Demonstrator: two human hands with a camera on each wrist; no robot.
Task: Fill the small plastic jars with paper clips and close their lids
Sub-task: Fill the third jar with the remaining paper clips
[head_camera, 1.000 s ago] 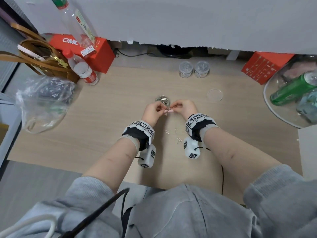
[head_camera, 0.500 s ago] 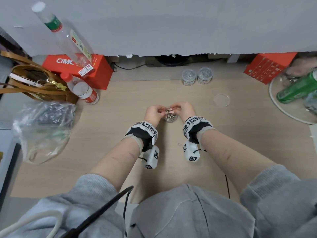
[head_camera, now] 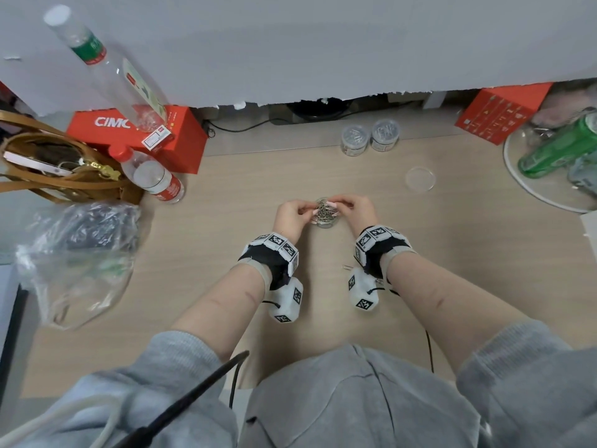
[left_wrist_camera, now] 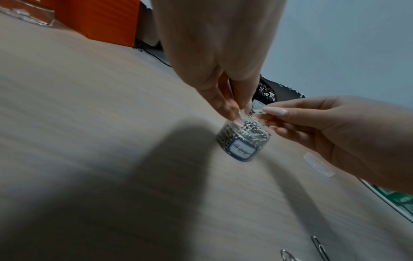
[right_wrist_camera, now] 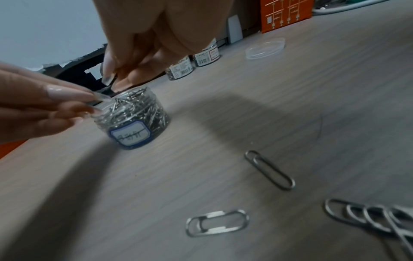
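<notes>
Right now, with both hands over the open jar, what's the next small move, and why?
Probably pick up the loose paper clips near the right hand. The jar looks heaped but its lid lies apart on the table, and clips remain outside.

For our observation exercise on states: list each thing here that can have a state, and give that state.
Labelled jar: open, heaped with clips.
Loose lid: off, flat on desk.
Two far jars: full; lids unclear.
Loose paper clips: lying on desk.
Left hand: pinching clips over jar.
Right hand: pinching clips over jar.
</notes>
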